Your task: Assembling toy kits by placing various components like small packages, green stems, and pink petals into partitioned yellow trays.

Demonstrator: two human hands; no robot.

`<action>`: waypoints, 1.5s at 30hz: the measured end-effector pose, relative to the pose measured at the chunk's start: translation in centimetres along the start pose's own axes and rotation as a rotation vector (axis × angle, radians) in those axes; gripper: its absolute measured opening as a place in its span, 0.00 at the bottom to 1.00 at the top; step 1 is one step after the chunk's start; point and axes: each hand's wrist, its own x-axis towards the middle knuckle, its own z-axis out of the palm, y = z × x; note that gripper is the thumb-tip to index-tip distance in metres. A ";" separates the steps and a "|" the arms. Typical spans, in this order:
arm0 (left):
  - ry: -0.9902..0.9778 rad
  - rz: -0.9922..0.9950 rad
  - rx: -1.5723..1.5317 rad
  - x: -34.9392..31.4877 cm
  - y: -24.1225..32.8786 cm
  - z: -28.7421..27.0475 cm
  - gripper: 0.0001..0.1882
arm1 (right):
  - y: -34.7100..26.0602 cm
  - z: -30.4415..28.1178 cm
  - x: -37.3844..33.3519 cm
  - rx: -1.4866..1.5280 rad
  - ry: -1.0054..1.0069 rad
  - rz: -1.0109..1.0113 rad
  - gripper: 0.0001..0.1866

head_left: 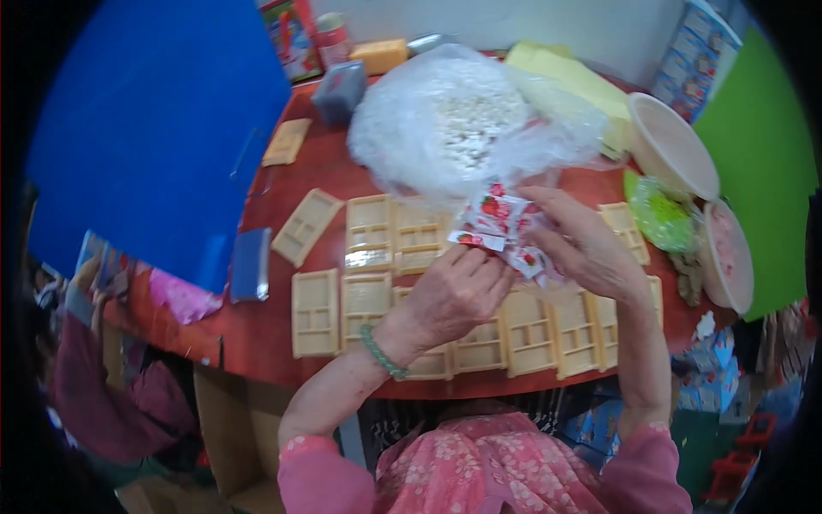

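Though small and crinkly, glossy red-and-white packets (493, 216) between both hands (463, 291).

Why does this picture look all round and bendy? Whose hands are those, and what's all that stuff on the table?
There's no robot here, just a person's bare left hand and right hand. A camera worn on the person's head took this picture, looking down. Its very wide lens bends straight edges.

On the red table lie pale yellow trays divided into little sections. Behind them sits a big see-through bag with small white pieces inside. Two bowls stand on the right.

The left hand's fingers hold white-and-red packets. The right hand is against them too, but it's hard to tell how tightly it grips.
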 end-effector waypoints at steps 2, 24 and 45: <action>0.044 -0.007 -0.024 -1.2 -0.1 -0.8 0.13 | -0.6 0.5 0.1 0.071 0.057 0.115 0.22; -0.048 -0.595 0.463 -20.3 -18.7 -3.6 0.07 | 5.0 -1.0 -10.9 -0.012 0.398 0.242 0.08; -0.379 -0.813 0.200 -24.0 -27.8 -0.6 0.13 | 16.5 -11.7 -18.7 -0.360 0.924 0.560 0.07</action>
